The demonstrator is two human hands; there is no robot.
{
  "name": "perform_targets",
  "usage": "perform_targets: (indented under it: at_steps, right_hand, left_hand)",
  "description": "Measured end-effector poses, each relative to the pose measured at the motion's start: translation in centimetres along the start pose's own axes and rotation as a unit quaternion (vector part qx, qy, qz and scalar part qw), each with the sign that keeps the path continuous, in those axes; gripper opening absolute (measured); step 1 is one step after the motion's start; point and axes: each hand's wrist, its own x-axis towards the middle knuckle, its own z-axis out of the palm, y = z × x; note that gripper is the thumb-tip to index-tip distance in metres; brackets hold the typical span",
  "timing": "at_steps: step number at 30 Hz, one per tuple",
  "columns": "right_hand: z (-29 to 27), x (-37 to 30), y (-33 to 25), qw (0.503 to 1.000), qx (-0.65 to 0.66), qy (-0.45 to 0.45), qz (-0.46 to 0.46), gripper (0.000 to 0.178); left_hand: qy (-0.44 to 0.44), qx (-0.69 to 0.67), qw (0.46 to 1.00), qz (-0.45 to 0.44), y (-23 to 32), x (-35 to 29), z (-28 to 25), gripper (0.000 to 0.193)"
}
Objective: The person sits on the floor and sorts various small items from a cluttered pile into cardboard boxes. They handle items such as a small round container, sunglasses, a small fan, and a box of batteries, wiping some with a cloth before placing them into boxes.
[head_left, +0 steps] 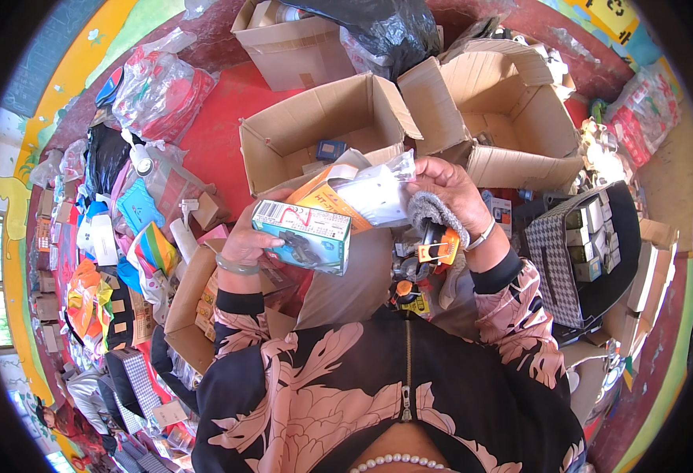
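A small printed carton [303,236], teal, white and orange, tilts in front of my chest, and my left hand [253,240] is closed round its left end. Flaps stand up at its far end. Against that opening lies a white item in a clear plastic bag [374,195]; I cannot tell how much of it is inside the carton. My right hand [449,185] pinches the bag's right end. A fuzzy grey band [438,214] with an orange part [438,248] hangs below the right fingers, against the palm side.
Two open cardboard boxes [283,154] [520,169] stand ahead, the left one holding a small blue box [330,150]. Behind are another box [295,55] and a black plastic bag [386,35]. A houndstooth-sided container [555,256] with small cartons is at right; bagged goods crowd the left.
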Motion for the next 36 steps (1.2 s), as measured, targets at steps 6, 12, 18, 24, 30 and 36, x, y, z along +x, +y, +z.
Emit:
perform_targets:
  at_steps: [6,12,18,24,30,36]
  right_hand:
    - [0.7,0.5,0.1,0.984,-0.174,0.025,-0.015,0.023]
    - [1.9,0.4,0.2,0.908,-0.413,0.074,-0.004,0.030]
    - [1.0,0.4,-0.5,0.970,-0.211,0.103,-0.055,0.020]
    - [0.3,-0.1,-0.4,0.980,-0.152,0.115,-0.065,0.026]
    - [1.3,-1.2,-0.4,0.911,-0.334,0.122,-0.209,0.035]
    - [3.9,-2.1,-1.9,0.720,-0.536,0.091,-0.431,0.033]
  left_hand:
    - [0.012,-0.021,1.000,-0.013,-0.3,-0.1,-0.2,0.084]
    - [0.025,0.002,0.999,-0.026,0.1,-0.2,0.3,0.084]
    - [0.006,-0.029,1.000,0.002,0.0,-0.2,-0.1,0.086]
    - [-0.010,-0.056,0.998,0.031,0.8,-0.1,1.1,0.090]
    - [0.043,-0.013,0.994,0.099,-0.1,-1.0,-0.1,0.090]
    - [0.061,0.015,0.978,0.197,-0.6,-1.0,0.4,0.090]
